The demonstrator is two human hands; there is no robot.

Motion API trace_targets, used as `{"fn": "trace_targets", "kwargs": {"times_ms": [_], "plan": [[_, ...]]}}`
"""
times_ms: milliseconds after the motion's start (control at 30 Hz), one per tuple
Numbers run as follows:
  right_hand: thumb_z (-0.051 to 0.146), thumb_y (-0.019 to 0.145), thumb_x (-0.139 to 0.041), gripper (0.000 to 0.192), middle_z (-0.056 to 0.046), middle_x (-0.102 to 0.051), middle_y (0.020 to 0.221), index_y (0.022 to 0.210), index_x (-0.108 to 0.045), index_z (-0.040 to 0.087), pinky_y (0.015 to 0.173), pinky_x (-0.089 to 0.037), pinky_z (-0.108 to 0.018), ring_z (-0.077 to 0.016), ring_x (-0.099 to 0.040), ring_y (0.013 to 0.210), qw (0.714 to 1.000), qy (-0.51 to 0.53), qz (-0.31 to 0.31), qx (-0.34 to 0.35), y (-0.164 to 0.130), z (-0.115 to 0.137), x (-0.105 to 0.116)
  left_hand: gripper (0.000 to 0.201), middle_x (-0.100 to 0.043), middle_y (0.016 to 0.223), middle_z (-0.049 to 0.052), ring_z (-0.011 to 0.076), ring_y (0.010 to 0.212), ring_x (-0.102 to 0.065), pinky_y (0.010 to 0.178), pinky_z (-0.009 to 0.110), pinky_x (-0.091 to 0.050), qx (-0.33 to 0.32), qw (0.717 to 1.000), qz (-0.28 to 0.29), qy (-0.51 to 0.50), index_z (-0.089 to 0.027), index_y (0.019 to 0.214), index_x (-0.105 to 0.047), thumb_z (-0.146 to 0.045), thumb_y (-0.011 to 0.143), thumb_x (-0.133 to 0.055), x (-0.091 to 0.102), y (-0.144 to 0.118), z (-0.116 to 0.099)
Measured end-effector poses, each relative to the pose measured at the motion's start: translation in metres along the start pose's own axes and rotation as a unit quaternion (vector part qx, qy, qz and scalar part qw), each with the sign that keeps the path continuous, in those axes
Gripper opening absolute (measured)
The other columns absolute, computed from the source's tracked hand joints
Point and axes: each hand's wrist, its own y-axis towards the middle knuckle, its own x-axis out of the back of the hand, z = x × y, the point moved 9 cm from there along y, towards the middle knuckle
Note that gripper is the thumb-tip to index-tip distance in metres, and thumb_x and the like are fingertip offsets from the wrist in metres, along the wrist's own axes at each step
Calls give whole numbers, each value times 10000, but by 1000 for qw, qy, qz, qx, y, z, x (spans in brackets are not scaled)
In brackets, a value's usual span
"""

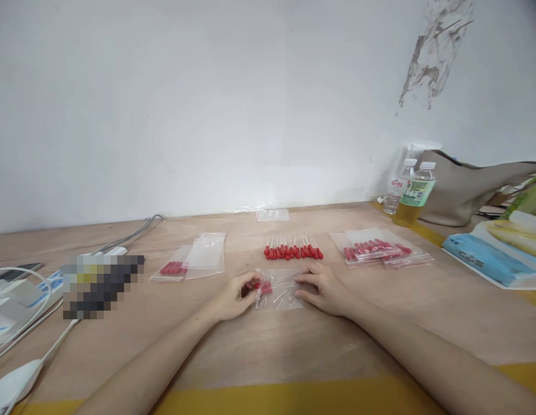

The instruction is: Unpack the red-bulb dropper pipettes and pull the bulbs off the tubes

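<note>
A small clear zip bag (pixel 279 291) with red-tipped droppers inside lies flat on the wooden table (pixel 268 346) in front of me. My left hand (pixel 237 295) pinches the bag's left end, where the red tips sit. My right hand (pixel 324 289) holds the bag's right edge, fingers resting on it. Just beyond the bag, a row of loose red-tipped droppers (pixel 293 249) lies side by side on the table.
Filled bags (pixel 380 251) are stacked at the right; one filled bag (pixel 173 268) and an empty bag (pixel 206 253) lie at the left. Another empty bag (pixel 272 215) is by the wall. Two bottles (pixel 412 193), a beige bag (pixel 462 187), and cables (pixel 21 323) line the sides.
</note>
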Motion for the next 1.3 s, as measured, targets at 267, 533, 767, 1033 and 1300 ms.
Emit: {"fn": "trace_targets", "kwargs": {"times_ms": [267,533,767,1033,1300], "plan": [[340,773,-544,241,-61,-570,900,966,-623,218,764,-406,-335,-185,-517,846,1000,-4,7,-2,0,3,1,169,-545,790,30,141,710,-500,655,250,-402,-44,993,-3,107,-180,892,-575,-271,805,-462,2,0,-14],[362,766,-555,248,-58,-566,895,955,-624,217,780,-398,-337,-186,-506,860,1000,-10,11,-7,-1,2,0,108,-506,884,49,165,795,-483,723,287,-399,-31,988,48,142,-190,910,-445,-215,820,-390,-6,-6,-12],[360,762,-562,237,-55,-566,885,931,-628,208,777,-402,-338,-183,-508,852,1000,-7,11,-7,-1,2,0,228,-531,926,45,156,843,-508,774,299,-404,12,998,55,12,-194,989,-453,-131,784,-374,9,-11,3],[369,763,-559,244,-55,-566,895,944,-626,219,778,-402,-341,-184,-511,855,1000,-8,13,-10,-1,1,0,275,-559,943,54,133,814,-555,727,294,-452,173,939,60,-292,-177,961,-479,-128,690,-480,1,-15,31],[375,764,-554,248,-57,-568,887,936,-627,211,765,-411,-336,-183,-517,842,1000,-12,12,-11,-1,1,0,280,-628,794,36,146,724,-584,705,301,-457,184,966,-46,-178,-151,831,-539,-360,667,-626,37,-14,40]]}}
